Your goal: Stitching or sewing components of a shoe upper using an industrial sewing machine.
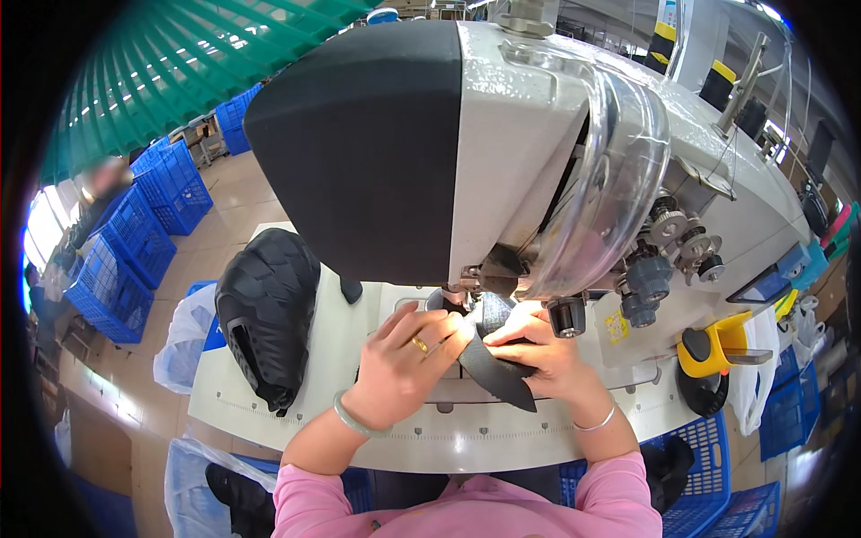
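Note:
A black, strap-like piece of material (496, 375) hangs between my hands under the head of a sewing machine (359, 152). My left hand (405, 359), with a ring and a pale bangle, has its fingers bent and its fingertips pinched at the upper end of the piece. My right hand (549, 359) grips the piece from the other side, thumb and fingers closed on its edge. The fingertips of both hands come together just below the presser foot (468, 280); the needle point is hard to make out. A stack of black shoe uppers (267, 309) lies left of my left hand.
Thread tension knobs (647, 278) and a clear guard (619, 170) jut out above my right hand. A yellow holder (717, 345) sits at the right edge of the white sewing table (484, 448). Blue crates (117, 287) stand on the floor. A green fan cover (179, 72) hangs upper left.

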Demonstrator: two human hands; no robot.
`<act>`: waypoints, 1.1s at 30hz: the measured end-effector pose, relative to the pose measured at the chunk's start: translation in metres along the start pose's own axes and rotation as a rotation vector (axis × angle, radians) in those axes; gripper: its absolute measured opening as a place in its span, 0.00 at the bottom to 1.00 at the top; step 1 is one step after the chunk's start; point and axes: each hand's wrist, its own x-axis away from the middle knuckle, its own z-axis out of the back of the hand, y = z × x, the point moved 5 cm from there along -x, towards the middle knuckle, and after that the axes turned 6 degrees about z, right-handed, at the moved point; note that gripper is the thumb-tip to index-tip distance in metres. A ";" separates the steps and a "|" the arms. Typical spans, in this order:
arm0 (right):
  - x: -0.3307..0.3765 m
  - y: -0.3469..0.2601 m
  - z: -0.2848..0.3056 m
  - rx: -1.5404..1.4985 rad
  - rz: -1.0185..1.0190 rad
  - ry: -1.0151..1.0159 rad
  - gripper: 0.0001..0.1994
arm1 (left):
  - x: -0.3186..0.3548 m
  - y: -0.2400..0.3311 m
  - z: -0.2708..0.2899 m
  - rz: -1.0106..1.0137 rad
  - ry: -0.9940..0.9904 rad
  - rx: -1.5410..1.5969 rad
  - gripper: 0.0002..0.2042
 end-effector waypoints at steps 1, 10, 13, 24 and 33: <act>0.000 0.001 0.001 0.004 -0.005 0.003 0.17 | 0.001 0.003 0.001 -0.054 -0.007 -0.067 0.15; 0.009 -0.003 -0.004 0.111 -0.013 0.060 0.19 | 0.000 0.006 0.000 -0.035 -0.041 -0.093 0.15; 0.006 -0.004 -0.004 0.108 -0.030 0.076 0.18 | -0.003 0.005 -0.001 -0.022 -0.027 -0.076 0.16; 0.006 0.005 -0.007 0.128 -0.084 0.114 0.14 | -0.006 0.003 -0.005 -0.020 -0.021 -0.093 0.16; -0.004 -0.001 0.000 0.236 -0.040 0.062 0.15 | -0.005 -0.011 -0.004 0.079 0.006 0.069 0.14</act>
